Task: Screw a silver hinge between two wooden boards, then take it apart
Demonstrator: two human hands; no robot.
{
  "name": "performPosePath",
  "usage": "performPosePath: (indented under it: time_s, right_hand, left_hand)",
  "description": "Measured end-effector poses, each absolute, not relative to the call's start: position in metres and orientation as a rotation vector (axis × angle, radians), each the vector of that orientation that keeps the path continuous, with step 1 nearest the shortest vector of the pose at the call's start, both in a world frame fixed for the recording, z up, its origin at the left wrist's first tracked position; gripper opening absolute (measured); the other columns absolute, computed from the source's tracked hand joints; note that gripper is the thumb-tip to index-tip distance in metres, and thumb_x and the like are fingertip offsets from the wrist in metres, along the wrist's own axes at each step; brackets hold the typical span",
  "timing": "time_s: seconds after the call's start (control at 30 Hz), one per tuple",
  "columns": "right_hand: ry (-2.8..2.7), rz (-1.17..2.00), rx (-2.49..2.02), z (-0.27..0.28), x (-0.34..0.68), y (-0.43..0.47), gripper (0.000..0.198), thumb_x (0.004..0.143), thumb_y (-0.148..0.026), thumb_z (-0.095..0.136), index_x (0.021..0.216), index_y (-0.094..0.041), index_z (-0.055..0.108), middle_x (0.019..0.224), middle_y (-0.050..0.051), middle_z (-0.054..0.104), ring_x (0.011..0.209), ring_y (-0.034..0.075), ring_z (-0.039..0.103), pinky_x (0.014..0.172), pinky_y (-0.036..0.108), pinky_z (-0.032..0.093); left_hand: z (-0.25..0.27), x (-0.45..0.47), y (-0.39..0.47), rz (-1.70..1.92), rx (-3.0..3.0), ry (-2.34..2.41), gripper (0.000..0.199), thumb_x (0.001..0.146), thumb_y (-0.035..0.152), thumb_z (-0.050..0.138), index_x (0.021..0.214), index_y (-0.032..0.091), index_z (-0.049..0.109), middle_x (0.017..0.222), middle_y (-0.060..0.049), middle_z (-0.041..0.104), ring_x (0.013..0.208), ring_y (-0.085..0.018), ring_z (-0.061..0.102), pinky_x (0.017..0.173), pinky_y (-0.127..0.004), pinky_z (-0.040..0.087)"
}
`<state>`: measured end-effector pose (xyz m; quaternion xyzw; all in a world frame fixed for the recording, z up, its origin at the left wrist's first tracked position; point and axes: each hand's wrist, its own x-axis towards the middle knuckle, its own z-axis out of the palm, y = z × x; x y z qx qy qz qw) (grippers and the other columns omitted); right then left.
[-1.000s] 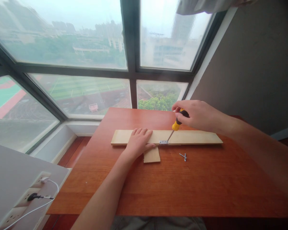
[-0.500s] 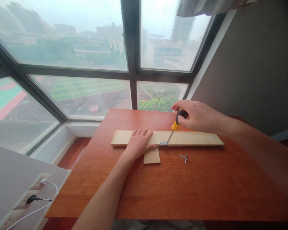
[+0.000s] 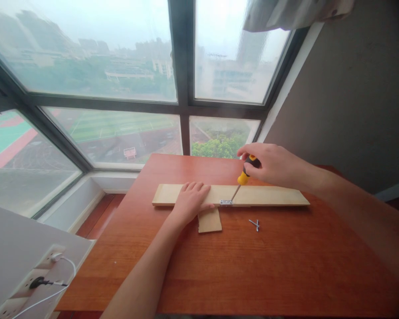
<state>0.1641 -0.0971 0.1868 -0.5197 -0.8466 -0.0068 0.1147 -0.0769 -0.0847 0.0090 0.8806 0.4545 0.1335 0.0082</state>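
A long pale wooden board [image 3: 266,195] lies across the table. My left hand [image 3: 192,199] rests flat on its left half, fingers stretched out and slightly apart. At the board's near edge sits a small metal hinge [image 3: 226,202]. My right hand [image 3: 269,161] is closed around the black-and-yellow handle of a screwdriver [image 3: 243,178]. The screwdriver leans to the right, and its tip meets the hinge's right end. A small square piece of wood [image 3: 210,221] juts out toward me from beneath the board, below my left thumb.
A few loose screws [image 3: 254,224] lie crossed on the reddish-brown table [image 3: 199,270], in front of the board. Large windows [image 3: 113,124] stand behind the table. On the low wall at left are sockets with a black plug [image 3: 38,282] and a white cable [image 3: 46,299].
The whole view has shifted slightly, so the table sits a little lower. My right hand has turned a bit on the screwdriver, showing more yellow at the handle's top. My left hand stays put.
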Motion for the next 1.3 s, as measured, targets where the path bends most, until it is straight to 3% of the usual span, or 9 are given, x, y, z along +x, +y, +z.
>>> performPosePath:
  time_s: [0.13,0.27,0.53,0.93,1.17,1.3]
  right_hand:
    - [-2.477,-0.029,-1.541,0.187,0.164,-0.097,0.032,0.085,-0.032,0.051,0.113,-0.022,0.061,0.109,0.003,0.069,0.090,0.020,0.063,0.072,0.032,0.044]
    - [-2.479,-0.065,-1.581,0.187,0.164,-0.094,0.034,0.091,-0.044,0.043,0.108,-0.023,0.064,0.098,0.004,0.072,0.085,0.022,0.064,0.070,0.034,0.043]
    - [-2.467,-0.006,-1.503,0.182,0.166,-0.089,0.034,0.085,-0.031,0.050,0.115,-0.020,0.061,0.107,0.003,0.069,0.086,0.018,0.063,0.072,0.031,0.045]
    - [-2.494,0.077,-1.485,0.187,0.166,-0.095,0.034,0.082,-0.026,0.051,0.115,-0.021,0.060,0.106,0.003,0.070,0.086,0.018,0.063,0.072,0.030,0.045]
    - [-2.482,-0.039,-1.604,0.187,0.166,-0.095,0.036,0.092,-0.046,0.043,0.114,-0.024,0.062,0.108,0.005,0.071,0.089,0.023,0.065,0.070,0.034,0.044]
    - [-2.495,-0.033,-1.568,0.183,0.168,-0.093,0.033,0.089,-0.037,0.048,0.118,-0.025,0.061,0.106,0.003,0.072,0.087,0.021,0.066,0.073,0.033,0.045]
  left_hand:
    - [0.010,-0.077,-0.084,0.414,2.746,1.428,0.056,0.086,0.064,0.051,0.125,0.024,0.054,0.118,-0.010,0.060,0.114,-0.027,0.052,0.099,-0.038,0.035]
    - [0.011,-0.077,-0.082,0.411,2.733,1.423,0.057,0.085,0.064,0.053,0.126,0.024,0.055,0.119,-0.010,0.061,0.114,-0.027,0.053,0.099,-0.038,0.035]
    - [0.004,-0.077,-0.077,0.452,2.727,1.437,0.058,0.084,0.065,0.055,0.126,0.025,0.054,0.121,-0.009,0.060,0.115,-0.027,0.052,0.100,-0.039,0.035]
    - [0.003,-0.076,-0.078,0.456,2.712,1.444,0.056,0.082,0.062,0.059,0.126,0.026,0.054,0.122,-0.009,0.060,0.116,-0.028,0.051,0.101,-0.039,0.033]
    - [0.009,-0.075,-0.085,0.419,2.700,1.439,0.058,0.079,0.061,0.065,0.124,0.026,0.055,0.119,-0.008,0.061,0.114,-0.027,0.053,0.099,-0.038,0.035]
    - [0.009,-0.075,-0.088,0.415,2.702,1.454,0.060,0.077,0.061,0.067,0.124,0.025,0.054,0.120,-0.009,0.061,0.114,-0.028,0.053,0.099,-0.039,0.035]
